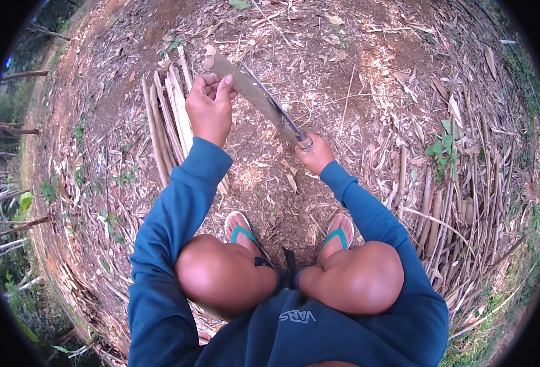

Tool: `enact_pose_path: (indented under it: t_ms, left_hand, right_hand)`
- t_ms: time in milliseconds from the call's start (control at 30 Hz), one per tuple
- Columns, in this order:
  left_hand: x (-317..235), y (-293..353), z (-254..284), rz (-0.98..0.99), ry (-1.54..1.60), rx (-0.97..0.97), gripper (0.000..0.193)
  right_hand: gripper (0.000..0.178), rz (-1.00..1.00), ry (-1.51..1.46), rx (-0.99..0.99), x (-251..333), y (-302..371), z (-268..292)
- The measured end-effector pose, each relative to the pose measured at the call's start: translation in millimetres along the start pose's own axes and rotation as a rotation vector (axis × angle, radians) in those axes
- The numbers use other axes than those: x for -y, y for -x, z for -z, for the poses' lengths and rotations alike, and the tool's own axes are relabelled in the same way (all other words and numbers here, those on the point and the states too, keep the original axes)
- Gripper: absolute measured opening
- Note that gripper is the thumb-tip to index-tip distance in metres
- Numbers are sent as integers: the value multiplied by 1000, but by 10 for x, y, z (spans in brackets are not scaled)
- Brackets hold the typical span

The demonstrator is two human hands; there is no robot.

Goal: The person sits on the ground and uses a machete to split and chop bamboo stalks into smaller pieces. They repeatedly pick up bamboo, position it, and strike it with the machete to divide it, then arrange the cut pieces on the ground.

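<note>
My right hand (316, 155) is wrapped round the handle end of a machete (259, 98), where a metal collar shows. The broad, dull grey-brown blade slants up and left, with a thin dark edge along its right side. My left hand (209, 109) is beside the far end of the blade, fingers curled in and thumb close to the metal. Whether it touches the blade or pinches something small, I cannot tell. A pale brown flake (209, 56) lies at the blade's tip. Just left of and beneath my left hand are several split wooden sticks (167, 116) on the ground.
Dry leaves and wood chips cover the ground (251, 177). Long dry stalks (459, 226) are heaped at the right, near a small green plant (444, 150). My feet, in sandals (243, 232), are close below the blade. Cut branches (22, 227) stick out at the left edge.
</note>
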State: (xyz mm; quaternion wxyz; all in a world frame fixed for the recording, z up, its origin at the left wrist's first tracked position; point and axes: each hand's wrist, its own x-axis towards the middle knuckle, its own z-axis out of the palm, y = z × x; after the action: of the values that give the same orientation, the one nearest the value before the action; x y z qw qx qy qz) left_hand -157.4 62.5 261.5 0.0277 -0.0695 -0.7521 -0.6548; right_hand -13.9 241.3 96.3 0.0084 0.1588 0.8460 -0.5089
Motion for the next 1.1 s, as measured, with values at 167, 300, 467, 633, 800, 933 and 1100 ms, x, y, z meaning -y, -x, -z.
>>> enact_pose_path:
  t_ms: [167, 300, 467, 633, 800, 933, 1100]
  left_hand:
    - [72, 102, 129, -94, -32, 38, 30]
    - [-34, 244, -26, -148, -28, 54, 33]
    - [-160, 554, -83, -236, -78, 148, 27]
    - [-293, 699, -40, -264, -235, 191, 19]
    - [-191, 643, -166, -289, -106, 155, 21]
    - [-111, 566, -153, -270, -133, 95, 26]
    - [-109, 729, -115, -261, -57, 163, 28]
  right_hand:
    - [25, 2, -42, 37, 34, 72, -24]
    - [32, -80, -88, 115, 187, 238, 137]
    - [35, 125, -423, 13, 1361, 339, 1118]
    - [16, 672, -571, -267, 2282, 341, 1676]
    - [26, 184, -107, -82, 832, 441, 817]
    - [30, -136, 76, 154, 297, 249, 475]
    - [31, 59, -118, -32, 61, 528, 163]
